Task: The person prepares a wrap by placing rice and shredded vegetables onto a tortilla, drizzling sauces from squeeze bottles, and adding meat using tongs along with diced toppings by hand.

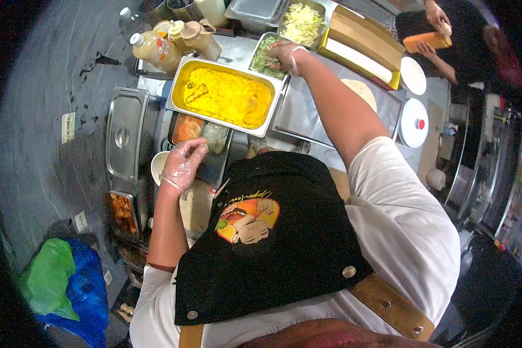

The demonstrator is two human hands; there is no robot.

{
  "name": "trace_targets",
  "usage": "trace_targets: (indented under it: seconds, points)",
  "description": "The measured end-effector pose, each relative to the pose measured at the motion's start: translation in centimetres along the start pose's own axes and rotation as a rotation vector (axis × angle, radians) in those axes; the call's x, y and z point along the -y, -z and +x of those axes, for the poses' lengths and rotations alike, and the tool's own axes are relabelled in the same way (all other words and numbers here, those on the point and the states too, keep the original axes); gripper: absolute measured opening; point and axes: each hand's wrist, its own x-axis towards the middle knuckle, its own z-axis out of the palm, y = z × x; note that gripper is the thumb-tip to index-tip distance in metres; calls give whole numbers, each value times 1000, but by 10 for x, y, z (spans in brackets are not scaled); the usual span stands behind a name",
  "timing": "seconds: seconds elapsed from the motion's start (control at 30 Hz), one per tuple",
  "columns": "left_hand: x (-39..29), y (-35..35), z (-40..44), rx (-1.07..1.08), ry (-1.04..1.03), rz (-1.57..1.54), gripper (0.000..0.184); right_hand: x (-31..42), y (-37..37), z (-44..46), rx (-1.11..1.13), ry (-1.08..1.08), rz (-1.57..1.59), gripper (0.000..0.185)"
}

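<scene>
In a clear glove, my right hand (pixel 285 57) reaches into a metal container of chopped greens (pixel 264 56), its fingertips bent down at the greens; what they hold is hidden. My left hand (pixel 185 164), also gloved, is raised beside the yellow food tray, with thumb and fingertips pressed together; anything between them is too small to name. The deep metal tray (pixel 180 74) holds yellow food (pixel 229 97). Under its near edge are containers with orange shreds (pixel 188 127) and pale slices (pixel 216 138).
Sauce bottles (pixel 156 51) stand at the upper left. Pale shredded vegetable (pixel 301 24) and a long box with a white roll (pixel 359 58) lie beyond. A lidded steel pan (pixel 127 134) is at left. Another person's hands (pixel 428 47) hold an orange block at upper right.
</scene>
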Motion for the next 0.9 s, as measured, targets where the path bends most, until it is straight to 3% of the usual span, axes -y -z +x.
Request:
trace_targets:
  seconds: [0.23, 0.47, 0.57, 0.6, 0.77, 0.83, 0.9]
  points:
    - [-30, 3, 4, 2, -40, 85, 33, 19, -5, -47, 4, 4, 138, 33]
    - [-75, -31, 37, 148, -87, -73, 31, -9, 81, -126, 38, 20, 102, 30]
    - [-116, -71, 52, 237, -198, -95, 32, -38, 142, -153, -27, -2, -524, 25]
    - [-149, -88, 48, 284, -201, -41, 36, -31, 149, -177, -95, 36, -869, 31]
    - [-176, -209, 121, 434, -306, 99, 38, -75, 194, -189, -105, 109, -1049, 36]
    - [-183, -265, 149, 293, -508, 244, 31, -101, 209, -180, -71, 227, -1100, 37]
    - [-175, -317, 186, 225, -515, 333, 33, -109, 215, -189, -48, 231, -1059, 38]
